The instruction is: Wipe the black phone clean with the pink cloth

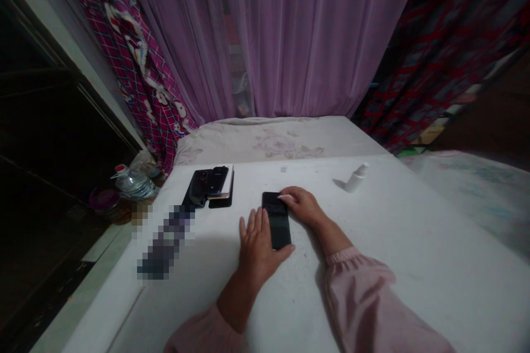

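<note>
A black smartphone (pixel 278 223) lies flat on the white tabletop, its dark screen facing up. My left hand (pixel 257 242) holds it from the near left, with the fingers along its left edge and the thumb by its lower right corner. At the phone's upper right corner is my right hand (pixel 303 207), fingers closed. A small pale pink piece, like a folded cloth (pixel 286 197), shows at these fingertips against the glass; most of it is hidden.
Left of the hands lie several phones, some stacked (pixel 219 182), beside a dark glossy object (pixel 197 190). A blurred-out item (pixel 165 242) is nearer. A small white bottle (pixel 356 178) stands at right, and a tiny pale square (pixel 284 169) lies beyond the phone. Purple curtains (pixel 290 38) hang behind.
</note>
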Demonstrator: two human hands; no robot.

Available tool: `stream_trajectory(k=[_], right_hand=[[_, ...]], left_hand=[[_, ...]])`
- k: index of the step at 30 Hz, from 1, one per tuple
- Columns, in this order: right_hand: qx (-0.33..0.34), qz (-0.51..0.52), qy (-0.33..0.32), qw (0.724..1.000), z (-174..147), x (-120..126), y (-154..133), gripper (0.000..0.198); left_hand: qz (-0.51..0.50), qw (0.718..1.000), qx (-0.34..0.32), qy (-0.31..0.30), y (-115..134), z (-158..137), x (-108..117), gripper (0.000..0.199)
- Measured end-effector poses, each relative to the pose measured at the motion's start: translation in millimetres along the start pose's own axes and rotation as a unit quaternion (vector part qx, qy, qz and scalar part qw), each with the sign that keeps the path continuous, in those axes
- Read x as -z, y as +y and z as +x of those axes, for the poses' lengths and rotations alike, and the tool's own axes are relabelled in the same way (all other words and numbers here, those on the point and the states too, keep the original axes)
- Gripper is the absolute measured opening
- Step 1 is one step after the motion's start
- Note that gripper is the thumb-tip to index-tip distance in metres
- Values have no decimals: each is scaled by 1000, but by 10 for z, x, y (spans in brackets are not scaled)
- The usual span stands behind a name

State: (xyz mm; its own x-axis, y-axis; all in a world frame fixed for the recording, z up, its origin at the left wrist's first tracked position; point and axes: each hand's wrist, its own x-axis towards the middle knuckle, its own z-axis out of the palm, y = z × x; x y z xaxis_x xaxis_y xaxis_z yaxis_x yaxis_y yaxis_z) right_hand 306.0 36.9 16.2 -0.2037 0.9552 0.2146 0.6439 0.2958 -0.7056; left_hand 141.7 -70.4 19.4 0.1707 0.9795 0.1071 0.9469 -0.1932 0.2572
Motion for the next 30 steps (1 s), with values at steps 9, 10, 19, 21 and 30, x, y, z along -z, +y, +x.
stream_trajectory(k=[9,10,19,21,30], right_hand=[[32,138,-149,979,-33,215,122,5],[31,139,-153,978,-34,219,127,6],[67,103,-55,991,-3,53,141,12],[52,71,-25,996,7,-5,107,14],[-33,-55,50,997,19,-110,-53,21]], left_hand=[[0,1000,3,-9,0,2,25,91],[-1,1000,4,-14,-1,3,28,92],[-8,1000,5,-18,11,5,45,92],[-8,1000,6,-20,15,8,49,93],[-3,1000,11,-22,25,8,51,94]])
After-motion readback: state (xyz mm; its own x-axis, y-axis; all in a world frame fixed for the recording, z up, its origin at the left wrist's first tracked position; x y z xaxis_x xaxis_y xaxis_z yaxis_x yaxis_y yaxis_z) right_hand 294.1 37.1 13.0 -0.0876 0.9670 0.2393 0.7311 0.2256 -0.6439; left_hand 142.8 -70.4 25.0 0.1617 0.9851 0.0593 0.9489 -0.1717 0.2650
